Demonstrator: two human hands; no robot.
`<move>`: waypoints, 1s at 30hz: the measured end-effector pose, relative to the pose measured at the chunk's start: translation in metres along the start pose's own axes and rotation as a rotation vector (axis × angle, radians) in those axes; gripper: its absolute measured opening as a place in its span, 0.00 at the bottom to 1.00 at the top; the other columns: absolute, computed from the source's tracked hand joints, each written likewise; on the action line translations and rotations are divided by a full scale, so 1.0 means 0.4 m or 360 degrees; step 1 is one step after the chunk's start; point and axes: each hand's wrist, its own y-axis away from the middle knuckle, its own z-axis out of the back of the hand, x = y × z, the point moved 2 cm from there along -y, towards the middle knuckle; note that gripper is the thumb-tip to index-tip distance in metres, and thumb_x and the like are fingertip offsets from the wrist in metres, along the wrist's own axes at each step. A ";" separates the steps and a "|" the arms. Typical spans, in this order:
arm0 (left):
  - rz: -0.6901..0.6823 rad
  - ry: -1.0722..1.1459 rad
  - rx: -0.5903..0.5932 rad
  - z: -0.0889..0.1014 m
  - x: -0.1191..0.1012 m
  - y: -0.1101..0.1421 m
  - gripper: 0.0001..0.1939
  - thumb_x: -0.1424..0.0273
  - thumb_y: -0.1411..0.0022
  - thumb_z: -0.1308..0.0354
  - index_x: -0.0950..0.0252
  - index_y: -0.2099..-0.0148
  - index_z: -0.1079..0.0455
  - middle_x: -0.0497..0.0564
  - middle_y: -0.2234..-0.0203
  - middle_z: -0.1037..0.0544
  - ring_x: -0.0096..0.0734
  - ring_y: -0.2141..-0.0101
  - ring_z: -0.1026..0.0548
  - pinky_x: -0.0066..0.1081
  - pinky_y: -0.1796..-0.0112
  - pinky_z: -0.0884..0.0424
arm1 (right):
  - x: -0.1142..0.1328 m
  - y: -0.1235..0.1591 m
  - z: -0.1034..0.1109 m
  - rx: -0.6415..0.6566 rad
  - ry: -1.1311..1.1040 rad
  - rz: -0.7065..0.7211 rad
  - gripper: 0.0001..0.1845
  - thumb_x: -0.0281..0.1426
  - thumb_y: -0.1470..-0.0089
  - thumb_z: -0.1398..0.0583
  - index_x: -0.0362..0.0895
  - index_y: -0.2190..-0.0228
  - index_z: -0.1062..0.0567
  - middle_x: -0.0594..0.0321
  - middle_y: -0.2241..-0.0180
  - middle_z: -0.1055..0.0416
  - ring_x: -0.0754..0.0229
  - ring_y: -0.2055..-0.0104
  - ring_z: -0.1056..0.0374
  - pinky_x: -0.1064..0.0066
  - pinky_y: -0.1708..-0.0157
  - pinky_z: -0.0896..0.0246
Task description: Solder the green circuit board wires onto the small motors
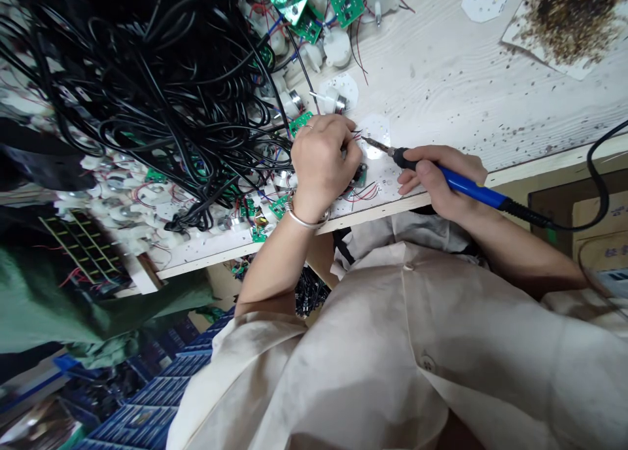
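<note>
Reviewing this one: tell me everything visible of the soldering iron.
The soldering iron has a glossy blue handle that looks like plastic, a black rubbery section, and a slim metal tip. A black cord leaves its rear end and loops away beyond the edge of the white bench. It is held pen-style in the right hand, tip angled towards the left hand. Whether the tip touches anything cannot be told.

soldering iron (466,183): blue/blk | PCBs (346,2): green | cables (147,90): blk | bench (441,90): white woodgrain, dark specks | smock (392,345): beige

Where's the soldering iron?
Head view: the blue-handled soldering iron is gripped in the right hand, its tip just beside the left hand, above the white workbench.
</note>
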 end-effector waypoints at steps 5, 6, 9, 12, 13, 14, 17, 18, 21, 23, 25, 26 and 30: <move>-0.0022 -0.0001 -0.0022 -0.002 0.006 0.001 0.09 0.75 0.40 0.39 0.55 0.69 0.33 0.52 0.59 0.19 0.42 0.55 0.28 0.48 0.47 0.34 | 0.000 -0.005 -0.005 -0.0008 -0.0047 -0.0074 0.17 0.46 0.38 0.39 0.45 0.59 0.20 0.67 0.73 0.20 0.67 0.75 0.23 0.77 0.74 0.27; -0.0029 -0.0002 -0.0008 -0.001 0.004 0.001 0.09 0.75 0.40 0.39 0.55 0.69 0.34 0.51 0.59 0.20 0.41 0.54 0.28 0.48 0.46 0.35 | -0.005 -0.008 -0.005 -0.0008 -0.0083 -0.0072 0.18 0.46 0.38 0.38 0.45 0.59 0.20 0.68 0.74 0.20 0.67 0.76 0.23 0.77 0.75 0.27; -0.0010 -0.0049 0.0051 0.004 -0.008 0.000 0.09 0.75 0.38 0.41 0.55 0.68 0.33 0.51 0.58 0.20 0.42 0.53 0.28 0.49 0.46 0.35 | -0.020 -0.015 -0.004 -0.0069 -0.0188 -0.0102 0.19 0.47 0.39 0.37 0.45 0.60 0.20 0.69 0.76 0.21 0.65 0.77 0.23 0.76 0.78 0.27; 0.0052 -0.0183 0.0110 0.012 -0.023 0.000 0.08 0.74 0.37 0.44 0.54 0.66 0.32 0.49 0.57 0.20 0.43 0.52 0.28 0.52 0.46 0.35 | -0.026 -0.016 -0.001 -0.0145 -0.0216 -0.0135 0.17 0.48 0.40 0.37 0.48 0.61 0.19 0.69 0.77 0.21 0.64 0.77 0.22 0.75 0.78 0.27; 0.0059 -0.0226 0.0126 0.014 -0.027 -0.001 0.08 0.73 0.37 0.45 0.54 0.65 0.31 0.49 0.56 0.20 0.43 0.52 0.28 0.53 0.46 0.35 | -0.026 -0.016 0.000 -0.0155 -0.0209 -0.0135 0.17 0.48 0.40 0.37 0.49 0.61 0.19 0.69 0.77 0.21 0.64 0.77 0.22 0.75 0.78 0.27; 0.0053 -0.0263 0.0141 0.015 -0.029 -0.001 0.08 0.73 0.36 0.46 0.53 0.63 0.30 0.49 0.56 0.20 0.43 0.52 0.28 0.53 0.47 0.35 | -0.026 -0.014 0.001 -0.0163 -0.0199 -0.0130 0.16 0.48 0.40 0.37 0.50 0.61 0.19 0.69 0.77 0.21 0.64 0.77 0.22 0.75 0.79 0.27; 0.0008 -0.0345 0.0183 0.015 -0.028 -0.002 0.08 0.72 0.35 0.47 0.53 0.60 0.29 0.49 0.55 0.20 0.43 0.51 0.28 0.53 0.48 0.34 | -0.023 -0.010 -0.001 -0.0180 -0.0190 -0.0099 0.16 0.49 0.40 0.38 0.51 0.62 0.18 0.70 0.77 0.21 0.64 0.78 0.23 0.74 0.80 0.28; -0.0001 -0.0365 0.0197 0.014 -0.026 -0.002 0.08 0.72 0.35 0.48 0.53 0.60 0.30 0.49 0.55 0.20 0.43 0.51 0.29 0.54 0.48 0.34 | -0.021 -0.009 -0.003 -0.0171 -0.0196 -0.0089 0.16 0.49 0.40 0.38 0.51 0.62 0.19 0.70 0.77 0.21 0.64 0.78 0.24 0.74 0.79 0.28; -0.0012 -0.0401 0.0210 0.012 -0.021 -0.001 0.07 0.72 0.33 0.49 0.54 0.63 0.32 0.50 0.54 0.20 0.42 0.51 0.29 0.54 0.48 0.34 | -0.013 -0.006 -0.010 -0.0136 -0.0189 -0.0089 0.16 0.48 0.40 0.37 0.50 0.62 0.19 0.70 0.76 0.22 0.66 0.77 0.24 0.74 0.77 0.28; -0.0016 -0.0420 0.0193 0.011 -0.021 0.000 0.07 0.72 0.33 0.48 0.55 0.64 0.33 0.50 0.54 0.20 0.42 0.51 0.28 0.53 0.49 0.34 | -0.009 -0.007 -0.012 -0.0122 -0.0168 -0.0127 0.17 0.48 0.40 0.37 0.49 0.61 0.19 0.69 0.76 0.22 0.67 0.77 0.24 0.75 0.76 0.29; -0.0036 -0.0448 0.0180 0.011 -0.021 0.001 0.07 0.72 0.33 0.48 0.56 0.64 0.33 0.50 0.54 0.20 0.41 0.52 0.28 0.53 0.49 0.33 | -0.009 -0.010 -0.013 -0.0107 -0.0179 -0.0176 0.19 0.50 0.41 0.37 0.48 0.62 0.19 0.69 0.76 0.22 0.67 0.77 0.24 0.75 0.76 0.29; -0.0055 -0.0462 0.0175 0.011 -0.021 0.002 0.06 0.72 0.33 0.48 0.56 0.63 0.33 0.50 0.55 0.20 0.41 0.52 0.28 0.53 0.50 0.32 | -0.011 -0.013 -0.012 -0.0094 -0.0196 -0.0206 0.21 0.51 0.42 0.37 0.47 0.62 0.20 0.69 0.76 0.22 0.66 0.77 0.24 0.75 0.76 0.29; -0.0139 -0.0492 0.0128 0.009 -0.021 0.003 0.07 0.73 0.35 0.47 0.54 0.59 0.30 0.48 0.56 0.20 0.40 0.54 0.28 0.52 0.51 0.30 | -0.019 -0.025 -0.007 -0.0080 -0.0254 -0.0302 0.23 0.53 0.43 0.37 0.47 0.61 0.20 0.69 0.77 0.22 0.65 0.78 0.24 0.75 0.77 0.28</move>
